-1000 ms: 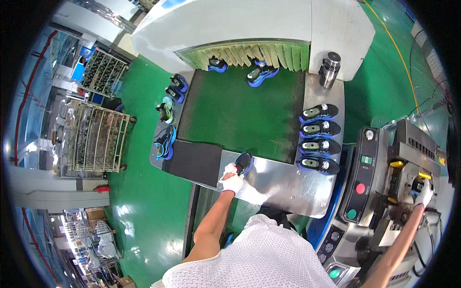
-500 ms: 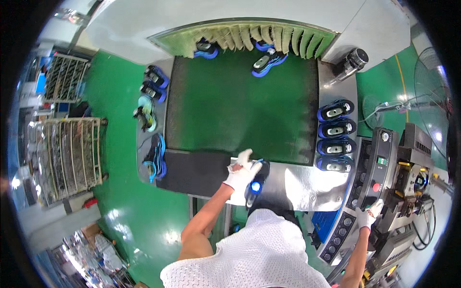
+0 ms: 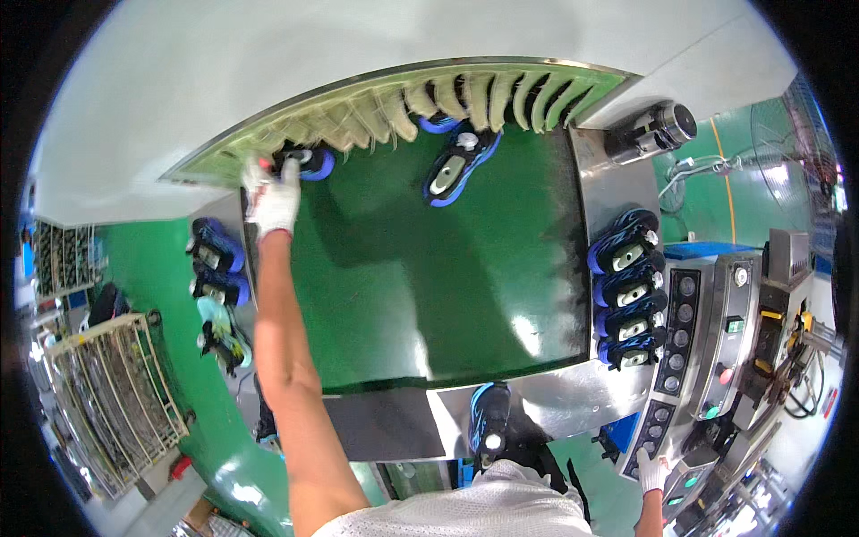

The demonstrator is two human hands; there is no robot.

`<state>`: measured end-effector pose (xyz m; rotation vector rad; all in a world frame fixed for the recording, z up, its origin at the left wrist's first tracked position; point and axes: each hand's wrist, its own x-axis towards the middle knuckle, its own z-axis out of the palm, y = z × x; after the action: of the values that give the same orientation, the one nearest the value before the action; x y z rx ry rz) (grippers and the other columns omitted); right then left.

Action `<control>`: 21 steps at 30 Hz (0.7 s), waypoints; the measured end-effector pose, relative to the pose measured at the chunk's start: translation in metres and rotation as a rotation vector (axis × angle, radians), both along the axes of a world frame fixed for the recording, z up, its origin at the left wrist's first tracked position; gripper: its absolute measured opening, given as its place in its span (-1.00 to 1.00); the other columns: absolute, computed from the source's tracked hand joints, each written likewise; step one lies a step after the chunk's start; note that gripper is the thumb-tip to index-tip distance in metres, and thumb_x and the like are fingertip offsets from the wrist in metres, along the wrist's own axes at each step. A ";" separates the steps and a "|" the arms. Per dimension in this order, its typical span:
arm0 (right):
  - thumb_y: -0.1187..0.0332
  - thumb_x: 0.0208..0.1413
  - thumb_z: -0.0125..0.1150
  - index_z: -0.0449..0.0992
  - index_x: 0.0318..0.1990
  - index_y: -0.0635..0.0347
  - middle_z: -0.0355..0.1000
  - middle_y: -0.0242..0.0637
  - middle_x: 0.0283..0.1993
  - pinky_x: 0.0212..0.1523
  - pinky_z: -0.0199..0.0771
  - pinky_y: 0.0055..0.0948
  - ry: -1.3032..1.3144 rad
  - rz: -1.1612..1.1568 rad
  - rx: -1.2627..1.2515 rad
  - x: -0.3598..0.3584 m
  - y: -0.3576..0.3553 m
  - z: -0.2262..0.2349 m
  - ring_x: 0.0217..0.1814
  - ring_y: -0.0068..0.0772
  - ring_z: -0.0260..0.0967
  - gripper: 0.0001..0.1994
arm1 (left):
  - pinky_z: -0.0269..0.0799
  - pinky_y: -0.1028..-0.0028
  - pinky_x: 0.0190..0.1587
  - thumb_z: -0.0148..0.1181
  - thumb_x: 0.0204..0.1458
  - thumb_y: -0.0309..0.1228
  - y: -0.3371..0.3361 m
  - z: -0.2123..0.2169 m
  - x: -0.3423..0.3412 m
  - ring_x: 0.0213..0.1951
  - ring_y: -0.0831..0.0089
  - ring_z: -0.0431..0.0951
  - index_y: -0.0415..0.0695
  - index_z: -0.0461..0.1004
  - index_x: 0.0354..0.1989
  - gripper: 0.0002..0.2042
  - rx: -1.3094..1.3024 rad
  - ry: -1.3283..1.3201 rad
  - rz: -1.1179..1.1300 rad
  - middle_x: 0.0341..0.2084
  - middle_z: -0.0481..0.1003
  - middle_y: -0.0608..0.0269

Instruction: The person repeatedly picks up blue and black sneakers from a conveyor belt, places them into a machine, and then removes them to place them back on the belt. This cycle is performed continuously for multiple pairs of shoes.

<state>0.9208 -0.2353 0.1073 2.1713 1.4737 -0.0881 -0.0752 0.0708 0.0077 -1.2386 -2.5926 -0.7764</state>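
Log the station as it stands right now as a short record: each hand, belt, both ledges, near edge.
Left hand: gloved, at a blue-soled shoe by the strip curtain; grip unclear
Right hand: gloved, near the knob panel; contact unclear
Green belt: also bears a centre shoe and one partly under the curtain
Right ledge: four dark shoes, steel flask
Left ledge: two dark shoes, one pale-green shoe
Near edge: black mat, blue-patterned shoe

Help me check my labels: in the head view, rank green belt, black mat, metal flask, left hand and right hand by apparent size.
1. Green belt
2. Black mat
3. Metal flask and left hand: too alike to rank
4. Right hand
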 end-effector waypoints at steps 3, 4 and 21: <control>0.16 0.00 0.46 0.36 0.35 0.27 0.47 0.05 0.25 0.29 0.41 -0.28 0.326 -0.262 0.113 -0.060 0.004 0.021 0.27 -0.08 0.44 -0.25 | 0.28 0.02 0.32 0.20 0.21 -0.04 0.032 -0.011 -0.031 0.24 -0.27 0.36 -0.26 0.28 0.35 -0.34 -0.133 0.134 0.030 0.17 0.40 -0.38; 0.21 0.00 0.47 0.35 0.36 0.27 0.46 0.03 0.26 0.30 0.41 -0.29 0.328 -0.308 0.074 -0.070 0.000 0.025 0.28 -0.10 0.44 -0.25 | 0.30 0.02 0.30 0.16 0.22 -0.04 0.032 -0.016 -0.037 0.22 -0.25 0.39 -0.22 0.39 0.28 -0.41 -0.258 0.169 0.015 0.14 0.44 -0.35; 0.11 0.12 0.39 0.25 0.41 0.35 0.31 0.13 0.42 0.42 0.28 -0.24 0.837 -0.189 -0.139 -0.171 0.018 0.000 0.45 0.00 0.30 -0.21 | 0.46 0.02 -0.07 0.05 0.31 -0.21 -0.144 0.023 0.233 -0.10 0.02 0.55 -0.02 0.56 -0.13 -0.79 -0.316 -0.128 -0.385 -0.11 0.49 0.04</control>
<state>0.7503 -0.2177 0.1068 2.2514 1.5727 -1.2497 0.1573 -0.0731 0.0308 -1.8766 -2.6888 -0.5264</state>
